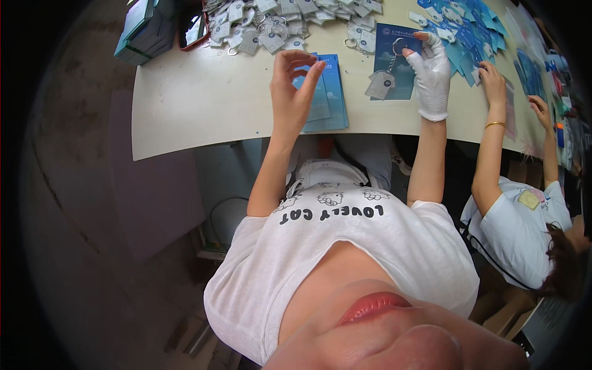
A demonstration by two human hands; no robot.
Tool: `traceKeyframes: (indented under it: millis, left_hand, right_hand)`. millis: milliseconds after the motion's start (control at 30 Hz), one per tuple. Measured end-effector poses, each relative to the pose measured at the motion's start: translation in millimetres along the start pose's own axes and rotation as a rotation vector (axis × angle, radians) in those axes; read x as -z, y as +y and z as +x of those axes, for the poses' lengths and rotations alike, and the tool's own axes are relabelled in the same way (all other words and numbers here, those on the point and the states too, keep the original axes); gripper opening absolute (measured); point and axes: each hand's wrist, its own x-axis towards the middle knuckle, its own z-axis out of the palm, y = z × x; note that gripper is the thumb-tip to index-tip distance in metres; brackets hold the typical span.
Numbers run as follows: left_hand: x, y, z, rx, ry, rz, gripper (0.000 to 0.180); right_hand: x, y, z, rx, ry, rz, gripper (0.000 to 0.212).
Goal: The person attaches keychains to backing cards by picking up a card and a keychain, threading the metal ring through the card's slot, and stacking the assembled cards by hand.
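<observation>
My left hand (292,89) hovers over a stack of blue printed cards (335,98). Its fingers curl loosely, the thumb stands apart from them, and I see nothing between them. My right hand (433,77) wears a white glove with bare thumb and finger tips. It is beside a dark blue card (404,83) lying on the table, thumb and forefinger apart. On that card rests a keychain (381,84) with a metal ring, a short chain and a white house-shaped tag. The right thumb tip is close to the ring; whether it touches cannot be told.
Heaped white-tag keychains (271,34) lie along the table's (197,105) far side. More blue cards with tags (459,31) are piled at the far right. A box of cards (145,31) and a red-edged phone (194,28) are far left. A co-worker's hands (491,83) work at the right.
</observation>
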Motion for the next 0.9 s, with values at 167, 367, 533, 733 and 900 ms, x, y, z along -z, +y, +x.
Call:
traceKeyframes:
  millis: [167,367,533,733,900]
  left_hand:
    - [35.0,-12.3,3.5,-0.151,0.169,0.991,0.035]
    - [35.8,-39.2,-2.1,-0.131,0.08,1.159,0.061]
    - [45.2,-37.1,0.1,0.01,0.034,0.88,0.049]
    - [45.9,-22.6,10.1,0.179,0.084,0.304,0.03]
    - [50.9,-24.1,14.6,0.154,0.131,0.451,0.033]
  right_hand:
    - [94.2,6.8,30.2,0.121,0.196,-0.12,0.035]
    - [71.7,0.5,49.6,0.465,0.212,-1.365,0.029]
    - [-24.4,33.7,21.7,0.608,-0.306,-1.269,0.018]
    - [-23.6,60.8,43.9,0.538,-0.509,-1.402,0.014]
    - [-21.5,60.3,45.7,0.56,-0.588,-1.438,0.01]
